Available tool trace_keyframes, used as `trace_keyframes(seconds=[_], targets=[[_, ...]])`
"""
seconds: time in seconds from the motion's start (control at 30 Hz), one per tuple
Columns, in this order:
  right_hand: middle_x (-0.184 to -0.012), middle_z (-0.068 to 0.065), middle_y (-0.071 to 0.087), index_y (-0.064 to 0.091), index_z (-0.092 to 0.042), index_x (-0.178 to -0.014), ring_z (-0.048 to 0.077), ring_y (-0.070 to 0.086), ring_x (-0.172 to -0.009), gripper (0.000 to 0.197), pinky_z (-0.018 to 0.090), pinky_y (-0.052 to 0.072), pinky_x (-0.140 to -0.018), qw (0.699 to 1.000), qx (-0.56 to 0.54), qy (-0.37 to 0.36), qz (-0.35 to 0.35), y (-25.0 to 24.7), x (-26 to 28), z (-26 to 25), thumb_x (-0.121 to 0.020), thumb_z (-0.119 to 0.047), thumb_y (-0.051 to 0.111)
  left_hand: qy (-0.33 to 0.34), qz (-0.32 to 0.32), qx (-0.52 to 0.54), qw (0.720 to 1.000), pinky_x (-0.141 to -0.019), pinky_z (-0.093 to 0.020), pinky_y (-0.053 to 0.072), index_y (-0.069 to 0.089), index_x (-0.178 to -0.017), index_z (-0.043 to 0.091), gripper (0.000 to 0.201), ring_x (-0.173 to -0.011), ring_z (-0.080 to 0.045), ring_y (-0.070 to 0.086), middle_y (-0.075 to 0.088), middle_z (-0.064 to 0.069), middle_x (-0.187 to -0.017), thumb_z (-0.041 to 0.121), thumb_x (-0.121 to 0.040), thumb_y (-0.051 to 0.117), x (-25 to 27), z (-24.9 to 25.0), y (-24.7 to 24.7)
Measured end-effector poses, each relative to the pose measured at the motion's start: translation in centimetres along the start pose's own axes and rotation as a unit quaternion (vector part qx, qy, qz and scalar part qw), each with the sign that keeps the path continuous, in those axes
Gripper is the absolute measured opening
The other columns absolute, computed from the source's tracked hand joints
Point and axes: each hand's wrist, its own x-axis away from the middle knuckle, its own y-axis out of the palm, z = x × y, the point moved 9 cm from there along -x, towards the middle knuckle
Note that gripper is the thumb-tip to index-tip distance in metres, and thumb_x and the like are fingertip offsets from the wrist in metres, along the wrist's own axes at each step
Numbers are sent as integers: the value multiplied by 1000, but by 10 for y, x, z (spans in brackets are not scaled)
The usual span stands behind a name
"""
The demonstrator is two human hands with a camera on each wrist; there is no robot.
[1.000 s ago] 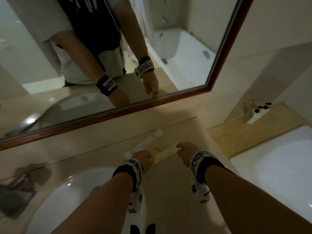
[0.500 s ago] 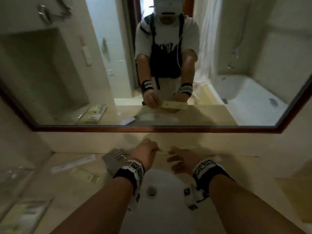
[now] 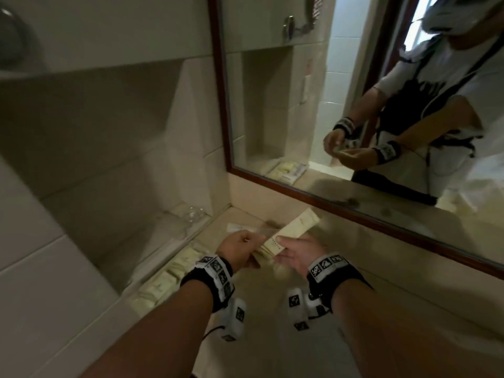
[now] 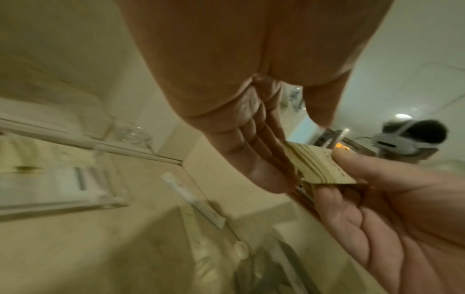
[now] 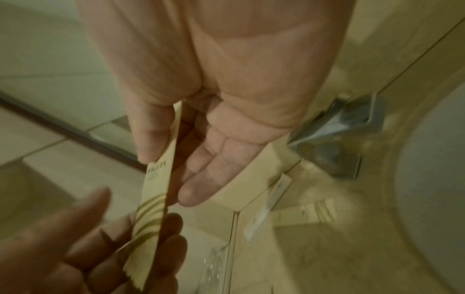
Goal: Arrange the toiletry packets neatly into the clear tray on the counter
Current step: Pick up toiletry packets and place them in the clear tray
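A long cream toiletry packet [image 3: 293, 229] is held between both hands above the counter. My right hand [image 3: 296, 251] pinches it near the middle, with the thumb [image 5: 151, 139] on its printed face. My left hand [image 3: 240, 248] curls round its lower end, the fingers [image 4: 264, 159] lying along the packet's [image 4: 324, 167] edge. The clear tray [image 3: 191, 234] stands to the left against the wall, just below and left of my left hand. Several cream packets [image 3: 163, 279] lie inside it.
A long white sachet [image 4: 193, 202] and another cream packet [image 5: 307, 214] lie loose on the beige counter. The chrome faucet [image 5: 337, 135] and white sink [image 5: 432, 179] are to the right. A wood-framed mirror [image 3: 354, 203] backs the counter. A glass dish [image 3: 192, 214] sits in the wall niche.
The view has swung from the counter's right end, past the sink, to its left end. Both hands have carried the packet leftward to beside the tray.
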Motion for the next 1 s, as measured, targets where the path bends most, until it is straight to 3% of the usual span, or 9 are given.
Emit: trace_keyframes(seconds=[0.07,0.17,0.2,0.3,0.4,0.5,0.67,0.83,1.0], targets=[[-99,18,75,65,-5,-107,31,74,-87,17,42,59,-76,999,22,11,-28,36,-14,15,-90,-2,65,-3,-12,1,1000,-58,-32,58,69,-85,10,6,-59,-22,66,73,-15,-81,13,-87,74,9,-18,-30],[-95,16,74,65,-8,-111,29,72,-81,24,38,58,-72,997,40,31,-60,86,-30,40,-88,0,66,-29,10,19,999,-77,-46,57,69,-81,11,7,-71,-31,67,74,-18,-84,10,-84,76,18,-53,-80],[-92,15,74,66,-9,-109,28,71,-79,24,37,57,-70,996,43,37,-65,100,-35,48,-87,0,67,-39,20,25,999,-77,-47,57,70,-79,12,8,-71,-31,67,73,-18,-82,8,-85,75,21,-64,-95],[-83,10,74,68,-12,-99,25,69,-73,16,34,53,-64,996,61,46,-47,130,-54,72,-86,-4,70,-76,57,36,995,-63,-35,56,69,-71,16,21,-57,-20,65,69,-12,-75,1,-86,73,30,-103,-144],[-77,13,70,67,-9,-88,23,64,-60,8,29,47,-54,995,75,60,-12,147,-78,93,-85,-4,72,-113,88,45,989,-60,-34,59,65,-76,13,18,-58,-15,65,67,-8,-74,-1,-86,72,39,-141,-185],[-64,8,67,66,-9,-81,19,62,-52,8,25,42,-48,992,105,71,13,161,-102,115,-86,-7,72,-133,104,54,984,-56,-31,59,65,-78,12,16,-64,-18,65,65,-10,-81,1,-86,73,43,-168,-209],[-57,10,69,67,-8,-81,22,62,-50,12,26,47,-48,978,172,105,47,179,-138,159,-90,-16,68,-191,171,92,962,-69,-43,62,67,-86,7,9,-75,-33,70,69,-19,-91,6,-84,76,39,-213,-243],[-48,11,65,63,-7,-100,18,57,-34,8,22,46,-37,966,198,156,63,189,-168,190,-96,-13,60,-260,237,167,921,-74,-48,62,62,-87,9,11,-84,-42,73,68,-25,-100,1,-87,70,34,-252,-264],[-56,18,64,59,-7,-90,22,59,-36,9,31,55,-44,960,182,197,81,202,-195,206,-95,1,55,-295,295,133,899,-68,-48,64,64,-89,10,8,-80,-39,74,69,-20,-97,2,-89,65,28,-273,-287]])
